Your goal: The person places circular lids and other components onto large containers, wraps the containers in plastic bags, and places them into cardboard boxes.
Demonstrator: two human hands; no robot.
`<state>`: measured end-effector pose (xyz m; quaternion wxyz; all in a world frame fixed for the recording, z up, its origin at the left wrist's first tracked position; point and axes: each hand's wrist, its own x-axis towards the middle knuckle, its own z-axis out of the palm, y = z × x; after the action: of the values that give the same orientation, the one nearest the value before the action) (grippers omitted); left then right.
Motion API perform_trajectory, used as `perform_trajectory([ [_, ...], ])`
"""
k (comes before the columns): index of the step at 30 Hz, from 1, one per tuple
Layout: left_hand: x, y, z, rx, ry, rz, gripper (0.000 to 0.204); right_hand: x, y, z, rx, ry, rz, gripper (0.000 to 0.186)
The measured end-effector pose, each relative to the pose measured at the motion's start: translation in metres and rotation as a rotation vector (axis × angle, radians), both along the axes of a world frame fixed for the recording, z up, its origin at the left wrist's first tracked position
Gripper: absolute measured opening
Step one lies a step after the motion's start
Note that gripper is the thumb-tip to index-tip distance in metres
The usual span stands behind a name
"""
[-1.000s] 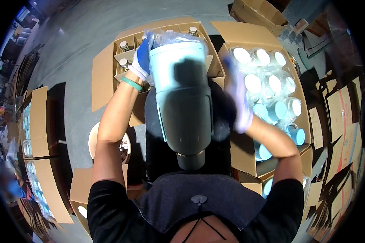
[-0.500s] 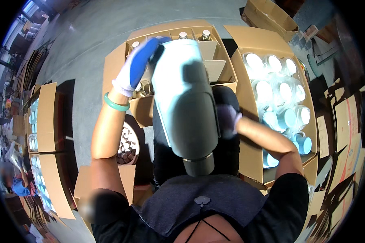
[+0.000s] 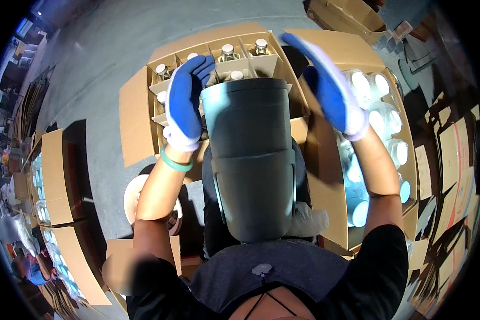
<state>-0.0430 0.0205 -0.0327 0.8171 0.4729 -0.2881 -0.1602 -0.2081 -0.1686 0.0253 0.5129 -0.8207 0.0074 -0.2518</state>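
Observation:
A large grey-blue vessel, cylindrical with a looped handle along its sides, rests over my lap and fills the middle of the picture. To the left of its upper end is my left hand, in a blue-and-white glove, fingers stretched and slightly bent, holding nothing. My right hand, gloved alike and a little blurred, is raised off the vessel's right side with long straight fingers. Beside the vessel's lower right lies a crumpled clear plastic bag. Beyond the vessel stands a divided carton with several white-capped glass bottles.
An open carton at right holds several plastic-wrapped vessels with white or pale-blue ends. My left forearm partly covers a round tub. More cartons line the left; flattened cardboard leans at far right. A person works at lower left.
My right hand has left the vessel's right side and risen forward. The vessel has turned; its narrow silver-ringed end no longer shows. My left hand has come slightly nearer. The plastic bag has come into sight.

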Motion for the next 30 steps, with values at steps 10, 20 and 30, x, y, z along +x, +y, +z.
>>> perform_trajectory([
  [10,0.002,0.034,0.017,0.290,-0.138,-0.142,0.046,0.076,-0.013,-0.089,0.637,-0.072,0.141,0.059],
  [20,-0.003,0.017,0.021,0.479,-0.403,-0.030,0.051,0.074,-0.033,-0.110,0.588,0.173,0.494,0.078],
  [30,0.000,0.027,0.044,0.245,-0.217,-0.212,0.050,0.088,-0.042,-0.132,0.817,0.155,0.363,0.055],
])
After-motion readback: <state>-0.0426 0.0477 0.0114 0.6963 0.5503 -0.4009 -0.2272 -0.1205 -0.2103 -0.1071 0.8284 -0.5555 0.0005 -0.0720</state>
